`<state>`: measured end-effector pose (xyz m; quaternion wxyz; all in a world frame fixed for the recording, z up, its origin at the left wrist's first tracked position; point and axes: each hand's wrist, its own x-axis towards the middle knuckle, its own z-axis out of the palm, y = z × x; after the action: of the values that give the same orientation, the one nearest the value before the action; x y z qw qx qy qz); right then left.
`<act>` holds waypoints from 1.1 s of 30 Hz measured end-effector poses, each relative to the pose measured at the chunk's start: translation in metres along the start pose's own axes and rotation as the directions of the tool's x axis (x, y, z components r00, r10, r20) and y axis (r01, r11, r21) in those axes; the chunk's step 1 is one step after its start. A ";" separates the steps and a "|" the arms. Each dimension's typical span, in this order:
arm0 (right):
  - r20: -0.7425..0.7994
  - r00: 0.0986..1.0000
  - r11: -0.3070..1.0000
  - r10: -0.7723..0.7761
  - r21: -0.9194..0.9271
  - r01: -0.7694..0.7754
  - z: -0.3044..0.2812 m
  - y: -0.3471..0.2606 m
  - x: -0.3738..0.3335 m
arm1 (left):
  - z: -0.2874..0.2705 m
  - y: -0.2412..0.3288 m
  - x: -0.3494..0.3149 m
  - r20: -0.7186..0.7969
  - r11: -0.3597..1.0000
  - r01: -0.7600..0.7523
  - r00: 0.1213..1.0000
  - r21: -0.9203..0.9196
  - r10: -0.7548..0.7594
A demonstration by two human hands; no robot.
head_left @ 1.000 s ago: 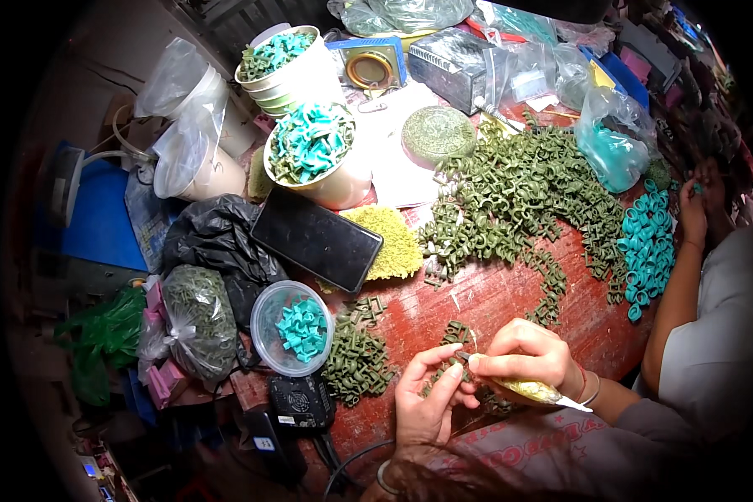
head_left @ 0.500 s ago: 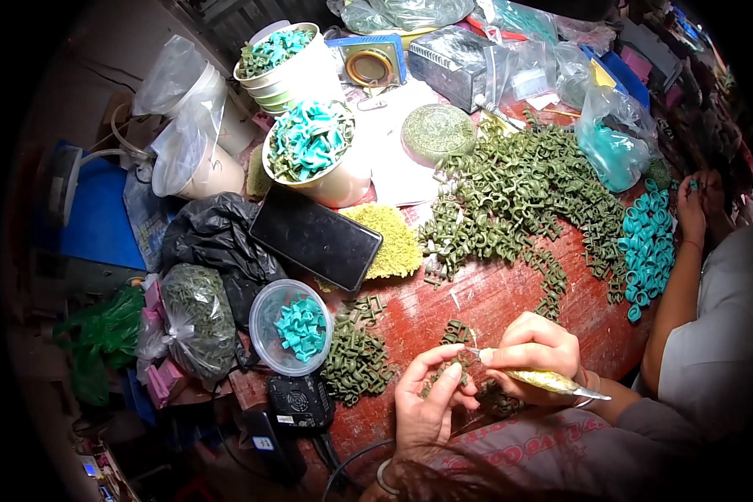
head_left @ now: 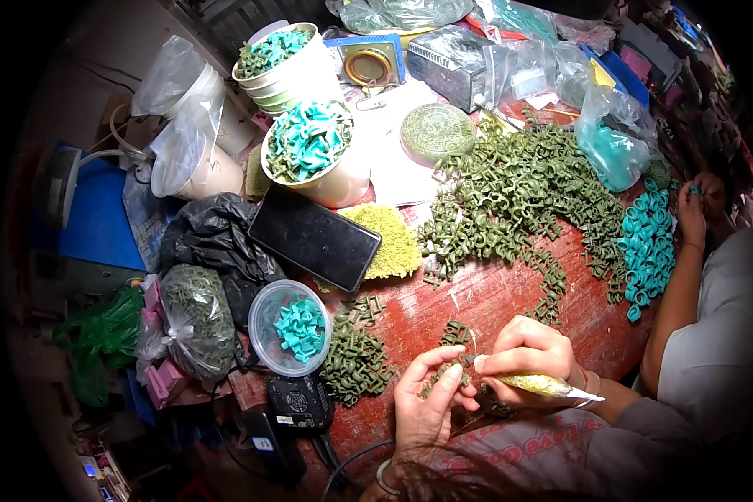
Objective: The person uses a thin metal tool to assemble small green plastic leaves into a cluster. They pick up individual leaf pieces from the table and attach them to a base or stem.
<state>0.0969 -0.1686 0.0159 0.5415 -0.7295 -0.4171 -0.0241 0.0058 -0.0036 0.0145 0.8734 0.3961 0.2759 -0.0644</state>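
My left hand (head_left: 424,397) is closed, thumb and fingers pinching a small olive-green ring-like piece (head_left: 465,365), which they partly cover. In my right hand (head_left: 529,350) is a pen-like hand tool with a yellow wrapped grip (head_left: 544,385) and a pale tapered rear end. Its working tip points left at the piece; whether it touches is too small to tell. Just beyond my fingers lies a small group of green pieces (head_left: 454,333). Left of my left hand is a loose pile of similar pieces (head_left: 356,356).
A large heap of green pieces (head_left: 519,184) covers the far table, with turquoise rings (head_left: 647,243) beside a co-worker's arm (head_left: 673,293). Leftward are a phone (head_left: 316,238) on a yellow cloth (head_left: 393,243), a clear tub (head_left: 263,339) of turquoise pieces, and filled cups (head_left: 343,180).
My right hand has shifted slightly left and down, bringing the tool's tip closer to the piece. The left hand stays nearly still. The co-worker's hands have moved slightly.
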 end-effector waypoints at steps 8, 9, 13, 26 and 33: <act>0.012 1.000 1.000 0.005 -0.023 -0.004 -0.001 -0.001 0.000 | 0.002 0.000 -0.001 0.007 0.999 -0.021 1.000 0.048 0.021; 0.012 1.000 1.000 0.005 -0.022 -0.004 -0.001 -0.001 0.000 | 0.002 0.000 -0.001 -0.005 0.997 -0.028 1.000 0.068 0.029; 0.023 1.000 1.000 -0.004 -0.006 0.005 0.000 0.000 -0.001 | 0.003 -0.001 -0.003 -0.030 0.985 -0.067 0.997 0.161 0.073; -0.106 0.994 0.999 -0.025 -0.046 0.020 0.004 0.000 -0.002 | 0.004 0.000 -0.003 -0.028 0.971 -0.105 0.993 0.217 0.114; -0.051 0.998 0.999 0.026 -0.025 -0.027 -0.003 -0.003 -0.001 | 0.006 0.001 -0.002 -0.030 0.988 -0.048 0.998 0.150 0.053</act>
<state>0.0960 -0.1713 0.0189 0.5427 -0.7410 -0.3933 -0.0407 0.0067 -0.0075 0.0195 0.8380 0.4681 0.2749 -0.0558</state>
